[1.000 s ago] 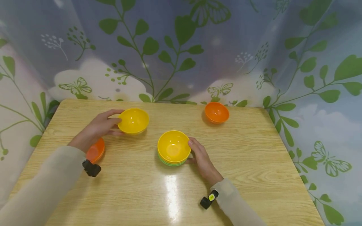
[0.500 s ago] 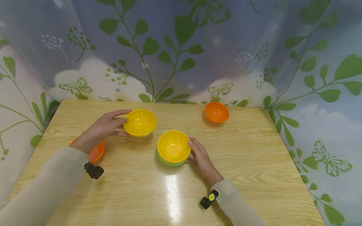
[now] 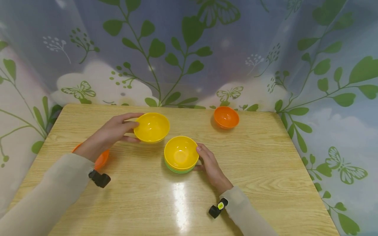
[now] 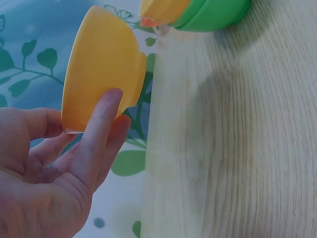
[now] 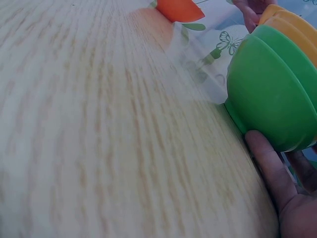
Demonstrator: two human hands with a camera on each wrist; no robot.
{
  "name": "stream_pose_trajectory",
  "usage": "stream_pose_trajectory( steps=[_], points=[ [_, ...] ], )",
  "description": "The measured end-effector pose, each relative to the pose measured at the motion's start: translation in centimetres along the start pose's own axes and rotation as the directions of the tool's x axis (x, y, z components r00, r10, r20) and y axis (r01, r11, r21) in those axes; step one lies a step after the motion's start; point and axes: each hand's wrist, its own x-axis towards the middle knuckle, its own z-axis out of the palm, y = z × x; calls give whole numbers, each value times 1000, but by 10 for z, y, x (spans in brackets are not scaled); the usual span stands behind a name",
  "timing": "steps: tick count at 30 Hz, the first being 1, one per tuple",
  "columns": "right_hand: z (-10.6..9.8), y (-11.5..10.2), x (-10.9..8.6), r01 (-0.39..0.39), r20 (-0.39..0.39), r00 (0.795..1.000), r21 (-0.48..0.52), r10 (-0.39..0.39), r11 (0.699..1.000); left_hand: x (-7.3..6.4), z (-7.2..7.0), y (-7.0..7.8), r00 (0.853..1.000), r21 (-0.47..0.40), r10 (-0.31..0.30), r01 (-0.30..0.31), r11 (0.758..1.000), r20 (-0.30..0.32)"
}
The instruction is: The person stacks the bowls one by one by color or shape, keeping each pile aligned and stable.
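My left hand [image 3: 118,131] holds a yellow bowl [image 3: 152,127] by its left side, thumb at the rim and fingers underneath. In the left wrist view this bowl [image 4: 101,64] is raised off the table. Just right of it and nearer stands a stack of bowls, a yellow bowl [image 3: 181,152] on top and green bowls [image 5: 272,89] below. My right hand [image 3: 211,167] grips the stack's right side, thumb on the top rim. Down by the green base, a finger [image 5: 262,153] of that hand shows in the right wrist view.
An orange bowl [image 3: 226,117] sits near the back edge of the wooden table [image 3: 254,157], right of centre. More orange [image 3: 101,160] bowlware lies at the left, partly hidden under my left forearm. A leaf-patterned curtain [image 3: 183,65] hangs right behind the table.
My left hand has carried the yellow bowl to the right, closer to the stack. My right hand and the stack have stayed in place.
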Motion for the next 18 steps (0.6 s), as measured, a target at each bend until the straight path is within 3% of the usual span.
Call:
stream_pose_trajectory(
  steps=[18],
  points=[
    [-1, 0, 1, -7, -10, 1000, 1, 7, 1000, -9, 20, 19, 997, 2, 52, -52, 999, 65]
  ],
)
